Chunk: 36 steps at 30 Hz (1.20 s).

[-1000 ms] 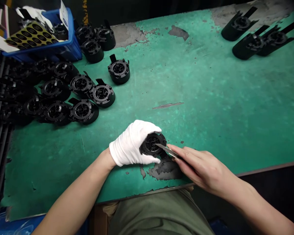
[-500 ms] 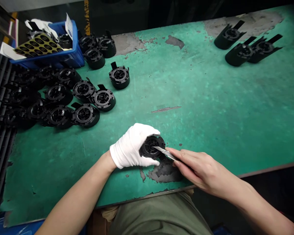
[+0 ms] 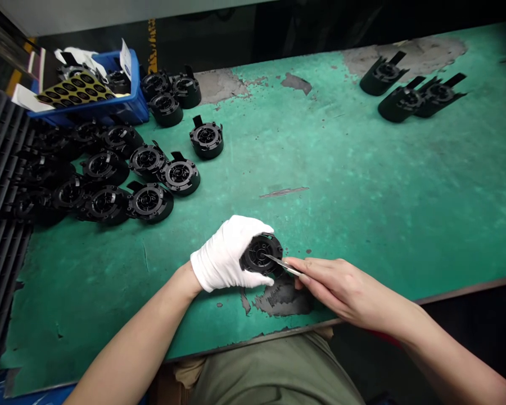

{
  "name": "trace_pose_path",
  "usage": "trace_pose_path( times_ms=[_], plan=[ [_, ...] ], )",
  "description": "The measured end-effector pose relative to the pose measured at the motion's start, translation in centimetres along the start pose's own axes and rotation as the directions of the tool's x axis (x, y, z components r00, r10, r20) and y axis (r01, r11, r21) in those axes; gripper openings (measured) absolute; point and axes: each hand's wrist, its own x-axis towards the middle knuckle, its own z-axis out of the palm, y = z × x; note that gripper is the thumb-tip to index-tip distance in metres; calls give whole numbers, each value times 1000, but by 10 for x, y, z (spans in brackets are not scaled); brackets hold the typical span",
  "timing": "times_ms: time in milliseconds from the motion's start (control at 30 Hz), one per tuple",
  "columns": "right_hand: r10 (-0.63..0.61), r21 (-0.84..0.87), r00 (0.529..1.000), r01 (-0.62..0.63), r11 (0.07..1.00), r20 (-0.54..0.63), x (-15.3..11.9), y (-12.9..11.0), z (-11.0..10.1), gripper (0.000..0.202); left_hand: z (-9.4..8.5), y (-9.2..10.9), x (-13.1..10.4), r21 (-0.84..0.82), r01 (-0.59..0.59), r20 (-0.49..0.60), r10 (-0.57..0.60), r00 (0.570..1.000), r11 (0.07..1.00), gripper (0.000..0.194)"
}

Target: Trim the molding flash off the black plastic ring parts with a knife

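My left hand (image 3: 231,256), in a white glove, is closed round a black round plastic housing (image 3: 259,253) near the table's front edge. Its ribbed end faces up, and the thumb and fingers grip its sides. My bare right hand (image 3: 341,287) pinches a slim metal craft knife (image 3: 287,266) between thumb and fingers. The pointed blade reaches over the housing, with its tip at the middle of the ribbed face. Whether the tip touches the plastic I cannot tell.
Several like housings (image 3: 149,201) crowd the left of the green table (image 3: 341,185). Behind them a blue bin (image 3: 141,107) holds parts and a sheet of black oval stickers (image 3: 73,90). Three taller black housings (image 3: 379,76) stand at the far right. Grey slats (image 3: 0,225) border the left.
The knife has turned slightly in my right hand, its blade now showing more edge-on. My left hand keeps its hold on the housing. The whole view has tilted a little.
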Motion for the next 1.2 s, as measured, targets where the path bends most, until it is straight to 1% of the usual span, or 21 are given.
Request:
trace_pose_path(
  times_ms=[100,233,367,567,767,900,1000,1133,1200],
  plan=[
    [3,9,1000,-3,1000,2,0,1,2,48,1,0,-1,2,13,-2,-13,1000,1000,84],
    [6,-12,1000,-6,1000,-17,0,1,6,47,2,-1,-2,9,-1,-22,2,1000,1000,86],
    [3,-84,998,-8,996,-61,-1,1,9,44,3,-1,-3,18,-1,-28,1,1000,1000,86],
    [-34,-187,997,19,982,-74,2,-6,8,37,3,-2,-3,17,-22,-45,22,999,1000,88],
    [3,-157,994,-19,987,-105,0,-10,13,36,4,-4,-4,28,1,-33,0,999,1000,91],
    [11,-180,993,-32,983,-120,1,-13,16,38,5,-4,-4,23,11,-47,-10,999,1000,90],
    [37,-184,991,-61,981,-129,2,-15,15,40,6,-3,-4,18,26,-48,-25,999,999,89],
    [57,-165,981,-88,982,-183,2,-15,11,40,7,-5,-3,14,44,-34,-43,998,999,91],
    [66,-169,982,-96,981,-177,2,-16,10,40,7,-5,-2,13,41,-28,-40,999,999,91]
  ],
)
